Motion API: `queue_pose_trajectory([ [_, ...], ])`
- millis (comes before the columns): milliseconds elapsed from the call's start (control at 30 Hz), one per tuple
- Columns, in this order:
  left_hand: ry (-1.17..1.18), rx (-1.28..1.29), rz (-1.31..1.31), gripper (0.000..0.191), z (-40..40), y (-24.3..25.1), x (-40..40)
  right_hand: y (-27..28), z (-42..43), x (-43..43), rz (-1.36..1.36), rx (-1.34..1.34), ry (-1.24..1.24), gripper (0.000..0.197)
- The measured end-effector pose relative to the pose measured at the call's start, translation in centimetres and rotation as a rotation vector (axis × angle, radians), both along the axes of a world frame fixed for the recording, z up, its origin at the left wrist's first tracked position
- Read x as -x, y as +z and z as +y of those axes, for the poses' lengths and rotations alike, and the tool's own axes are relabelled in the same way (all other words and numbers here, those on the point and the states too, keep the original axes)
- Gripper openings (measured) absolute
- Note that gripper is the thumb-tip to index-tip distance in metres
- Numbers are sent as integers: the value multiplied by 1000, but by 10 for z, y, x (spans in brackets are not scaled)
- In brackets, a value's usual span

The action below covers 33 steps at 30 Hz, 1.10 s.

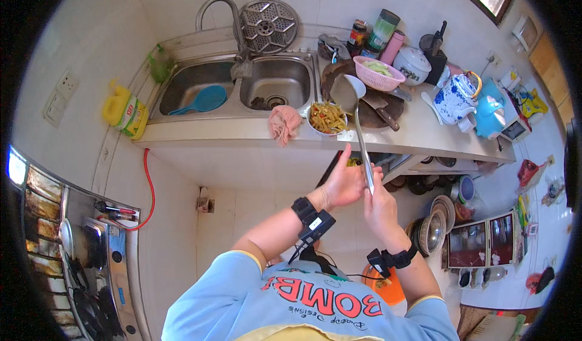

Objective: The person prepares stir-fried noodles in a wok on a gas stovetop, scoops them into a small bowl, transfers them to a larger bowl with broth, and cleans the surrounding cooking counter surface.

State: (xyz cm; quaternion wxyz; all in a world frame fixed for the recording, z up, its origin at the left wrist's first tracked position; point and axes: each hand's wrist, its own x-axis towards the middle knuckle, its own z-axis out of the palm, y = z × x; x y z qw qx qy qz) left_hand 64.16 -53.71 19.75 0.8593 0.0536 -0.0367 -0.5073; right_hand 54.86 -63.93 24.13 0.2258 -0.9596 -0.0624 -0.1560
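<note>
My right hand grips the handle end of a long metal spatula. My left hand is beside the same handle, thumb raised and fingers spread behind it; whether it bears on the handle I cannot tell. The spatula's broad blade reaches over the counter, just right of a bowl of cooked vegetable strips. Behind the blade a white bowl partly shows. A cleaver lies on a round wooden chopping board, near a pink plastic basket with pale green pieces.
A pink cloth hangs at the counter edge, left of the vegetable bowl. The double sink holds a blue ladle in its left basin. A blue-and-white teapot stands to the right. Below is an orange bin.
</note>
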Motion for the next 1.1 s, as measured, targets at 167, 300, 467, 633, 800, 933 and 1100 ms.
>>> queue_pose_trajectory([
  [167, 4, -35, -78, 90, 14, 1, -8, 4, -6, -6, -103, -258, 92, 52],
  [300, 112, -239, -2, 92, -14, 13, 2, -18, -14, -8, -102, -75, 36, 52],
  [467, -145, -48, -189, 79, -2, 7, -6, -7, -31, -23, -69, -190, 122, 51],
  [633, 26, -384, -363, 61, 76, 2, -46, 20, -42, -36, 512, -1192, 225, 42],
  [800, 418, -913, -291, 37, 206, -15, -85, 11, -33, -60, 596, -1222, 229, 40],
  [933, 688, -1137, -221, 32, 302, -15, -119, 3, -7, -84, 603, -1142, 272, 37],
  [1100, 620, -1902, -443, 47, 405, -27, -193, 2, 42, -121, 628, -1103, 256, 34],
])
